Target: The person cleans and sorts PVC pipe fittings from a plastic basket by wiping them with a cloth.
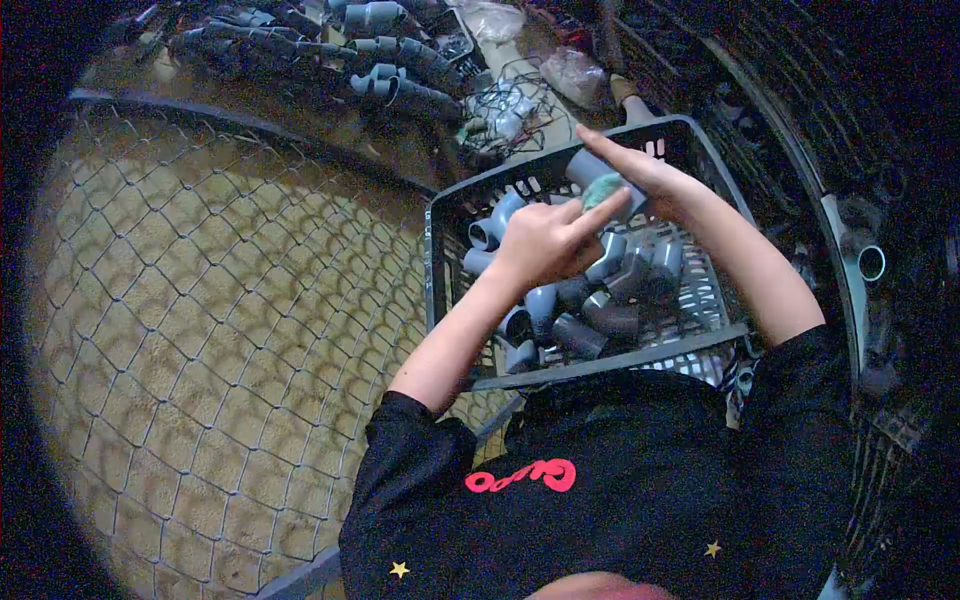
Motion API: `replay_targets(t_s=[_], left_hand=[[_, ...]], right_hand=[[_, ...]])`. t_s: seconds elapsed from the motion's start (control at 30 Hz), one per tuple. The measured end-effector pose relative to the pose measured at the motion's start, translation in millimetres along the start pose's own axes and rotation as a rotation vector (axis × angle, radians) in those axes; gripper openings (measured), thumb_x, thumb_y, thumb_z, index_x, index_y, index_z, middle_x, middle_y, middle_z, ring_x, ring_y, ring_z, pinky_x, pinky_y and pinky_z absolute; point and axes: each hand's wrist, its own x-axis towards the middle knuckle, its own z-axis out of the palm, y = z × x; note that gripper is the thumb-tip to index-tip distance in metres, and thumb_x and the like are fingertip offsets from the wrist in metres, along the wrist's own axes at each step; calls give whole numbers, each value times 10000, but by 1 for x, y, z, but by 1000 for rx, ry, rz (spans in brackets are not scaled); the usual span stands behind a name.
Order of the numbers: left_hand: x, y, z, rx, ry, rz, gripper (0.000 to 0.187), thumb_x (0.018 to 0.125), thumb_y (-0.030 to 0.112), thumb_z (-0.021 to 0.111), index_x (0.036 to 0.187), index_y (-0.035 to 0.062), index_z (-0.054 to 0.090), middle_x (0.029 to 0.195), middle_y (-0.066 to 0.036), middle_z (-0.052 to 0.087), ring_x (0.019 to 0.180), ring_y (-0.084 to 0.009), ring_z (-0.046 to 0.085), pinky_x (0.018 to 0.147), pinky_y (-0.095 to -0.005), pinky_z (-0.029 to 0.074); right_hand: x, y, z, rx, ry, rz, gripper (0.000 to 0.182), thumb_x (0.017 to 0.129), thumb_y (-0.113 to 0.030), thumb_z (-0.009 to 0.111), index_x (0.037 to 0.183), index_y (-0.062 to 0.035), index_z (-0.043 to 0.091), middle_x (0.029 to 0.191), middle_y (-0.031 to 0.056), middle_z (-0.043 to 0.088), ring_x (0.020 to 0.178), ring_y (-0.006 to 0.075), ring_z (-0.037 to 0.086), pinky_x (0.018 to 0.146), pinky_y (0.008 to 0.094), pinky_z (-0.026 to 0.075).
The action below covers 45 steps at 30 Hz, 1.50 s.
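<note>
A grey plastic pipe fitting (590, 170) is held up over the far part of a black crate (600, 362). My right hand (655, 180) is around its far right side, with fingers stretched along it. From the left, my left hand (548, 238) reaches to the fitting with its index finger pointing out and the other fingers curled. A crumpled green cloth (603, 192) is at the fitting's near end, against my left fingers. Below both hands, several grey elbow fittings (578, 335) lie loose in the crate. My hands partly hide the held fitting's shape.
A wire mesh panel (200, 330) in a dark frame spans the left, over a tan textured surface. More grey fittings (385, 85) are piled at the back. Clear plastic bags (572, 75) and tangled dark cables (515, 105) lie beyond the crate. Dark racks stand on the right.
</note>
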Motion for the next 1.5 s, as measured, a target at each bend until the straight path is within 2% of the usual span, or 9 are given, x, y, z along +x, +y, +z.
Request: replay_targets(t_s=[0.17, 0.37, 0.5, 0.7, 0.83, 1.0, 1.13, 1.3, 1.5], left_hand=[[0, -17, -1, 14, 50, -166, 758, 701, 265, 737, 1412, 284, 475, 678, -44, 566, 547, -255, 604, 495, -370, 507], [6, 3, -6, 2, -123, 39, 724, 708, 218, 717, 1387, 344, 500, 702, -48, 596, 574, -268, 616, 538, -381, 524], [7, -21, -10, 4, 54, -224, 699, 727, 239, 706, 1391, 318, 498, 701, -61, 617, 583, -262, 636, 531, -391, 530], [7, 6, -11, -28, -181, 45, 733, 704, 194, 710, 1397, 304, 497, 750, -69, 638, 624, -286, 636, 557, -401, 529], [7, -28, -14, -109, 43, -167, 737, 711, 166, 710, 1404, 291, 491, 763, -73, 644, 621, -284, 637, 571, -391, 535], [5, -4, -5, -50, -28, 116, 737, 670, 201, 703, 1371, 328, 515, 637, -20, 552, 533, -212, 608, 471, -360, 501], [9, -15, -8, -23, 6, -20, 717, 689, 217, 702, 1373, 329, 516, 658, -37, 577, 558, -240, 618, 511, -366, 519], [4, -5, -10, -82, -5, -117, 752, 682, 202, 720, 1393, 291, 494, 713, -67, 616, 577, -274, 626, 526, -389, 527], [4, -15, -13, -38, -72, -93, 771, 684, 196, 717, 1407, 325, 480, 757, -69, 632, 624, -286, 638, 569, -394, 537]], right_hand=[[-12, -11, -1, -144, 96, 43, 698, 808, -715, 590, 1005, -50, 668, 826, 62, 649, 651, 161, 605, 603, 290, 502], [-2, -4, -4, -238, 77, -10, 697, 853, -690, 548, 1071, -39, 666, 909, 88, 683, 713, 171, 639, 635, 290, 509], [4, 2, -7, -80, 45, 36, 654, 863, -686, 535, 1059, -76, 663, 923, 54, 681, 709, 153, 640, 601, 298, 514], [8, 5, -10, -205, 155, -1, 665, 899, -653, 501, 1121, -44, 651, 967, 100, 678, 786, 202, 655, 712, 328, 533], [-6, -2, -5, -20, 105, 5, 614, 926, -609, 487, 1047, -35, 670, 920, 74, 682, 757, 165, 659, 625, 292, 515], [-6, -5, -1, -158, 263, 51, 648, 944, -589, 463, 1136, 5, 636, 985, 121, 687, 770, 214, 667, 659, 353, 534], [-12, -6, 5, 25, 247, 70, 659, 949, -593, 441, 1175, 0, 619, 1026, 131, 685, 803, 234, 673, 674, 367, 534], [-15, -11, 2, 108, -116, 75, 656, 870, -673, 529, 1140, -85, 634, 1018, 105, 672, 873, 173, 655, 725, 352, 531], [-15, -13, 5, -61, 111, 69, 616, 861, -638, 581, 1046, -57, 665, 903, 66, 681, 721, 165, 643, 634, 317, 527]])
